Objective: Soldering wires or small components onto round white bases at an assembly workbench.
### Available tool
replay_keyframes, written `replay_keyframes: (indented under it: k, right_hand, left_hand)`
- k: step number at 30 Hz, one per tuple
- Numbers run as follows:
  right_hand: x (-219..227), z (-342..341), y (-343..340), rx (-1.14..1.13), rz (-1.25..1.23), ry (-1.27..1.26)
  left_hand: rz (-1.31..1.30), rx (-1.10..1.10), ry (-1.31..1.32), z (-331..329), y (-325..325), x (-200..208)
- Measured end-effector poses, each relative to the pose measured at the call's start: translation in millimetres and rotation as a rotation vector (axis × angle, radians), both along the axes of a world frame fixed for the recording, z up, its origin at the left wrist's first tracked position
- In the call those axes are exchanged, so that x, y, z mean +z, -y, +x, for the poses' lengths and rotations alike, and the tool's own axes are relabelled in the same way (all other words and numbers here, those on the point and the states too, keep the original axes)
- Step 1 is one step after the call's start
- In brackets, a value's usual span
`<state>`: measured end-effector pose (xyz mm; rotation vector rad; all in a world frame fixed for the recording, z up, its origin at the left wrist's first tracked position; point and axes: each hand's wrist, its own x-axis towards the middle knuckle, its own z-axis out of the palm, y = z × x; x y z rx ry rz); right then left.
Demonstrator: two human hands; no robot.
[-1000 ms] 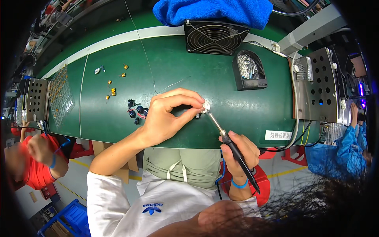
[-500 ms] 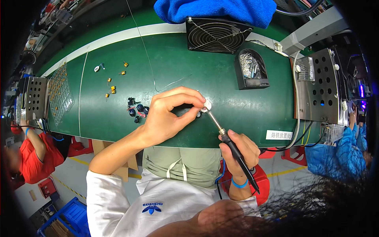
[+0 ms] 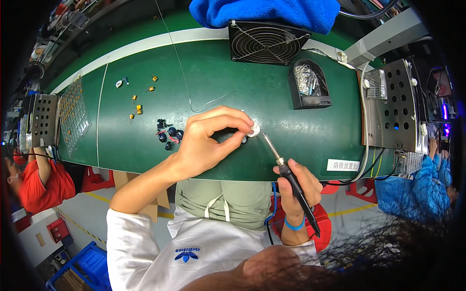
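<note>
Between the thumb and forefinger of my left hand (image 3: 208,138) is pinched a small round white part (image 3: 254,130), held just over the green bench. My right hand (image 3: 300,186) grips a soldering iron (image 3: 293,186) with a black handle and metal shaft. Its tip points at the white part from the right, a small gap away. A thin solder wire (image 3: 180,63) hangs from above, its loose end lying on the bench beyond my left hand. Left of that hand lies a cluster of small dark round parts (image 3: 167,133) with leads.
Several small yellow components (image 3: 139,107) lie at the left, near a clear tray (image 3: 75,119). A black fan (image 3: 267,43) stands at the back under a blue cloth (image 3: 272,12). To its right sits a black bin (image 3: 310,85) of metal bits. A perforated metal box (image 3: 395,106) stands far right.
My right hand has drawn the soldering iron slightly back and to the right, so its tip has come off the white part. My left hand stays in place.
</note>
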<state>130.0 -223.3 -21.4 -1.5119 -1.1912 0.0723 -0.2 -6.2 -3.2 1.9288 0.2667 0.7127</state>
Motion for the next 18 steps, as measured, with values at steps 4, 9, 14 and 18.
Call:
replay_keyframes:
  k: [4, 9, 14, 18]
  right_hand:
    - [9, -1, -1, -0.135, -0.056, -0.078]
    - [22, 34, -27, -0.356, -0.320, 0.343]
    - [10, 20, -27, -0.251, -0.042, 0.161]
    - [14, 0, -30, -0.159, 0.008, -0.017]
  left_hand:
    - [0.139, -0.009, 0.011, -7, 0, 8]
    - [0.340, -0.065, 0.123, -7, -2, 14]
    - [0.401, 0.202, -0.065, -51, -66, 41]
    - [0.410, 0.503, -0.174, -58, -159, 46]
